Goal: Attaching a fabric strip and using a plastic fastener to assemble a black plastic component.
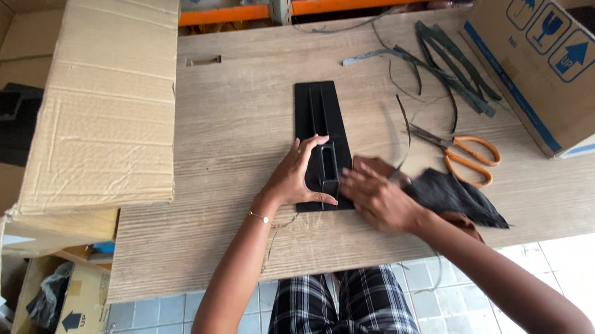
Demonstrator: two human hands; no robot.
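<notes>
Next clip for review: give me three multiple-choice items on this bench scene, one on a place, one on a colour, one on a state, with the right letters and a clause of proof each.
1. Where do the scissors lie?
A. Right of the black panel
B. Inside the left carton
C. On the floor

2. What colour are the scissor handles?
A. Blue
B. Orange
C. Green

3. What is the left hand doing?
A. Hanging clear of the table
B. Gripping the scissors
C. Pressing on the black panel

Answers: 1 A, they rest on the wood to the panel's right. 2 B, both loops are orange. 3 C, its fingers lie spread on the panel's near end, with the right hand alongside.
</notes>
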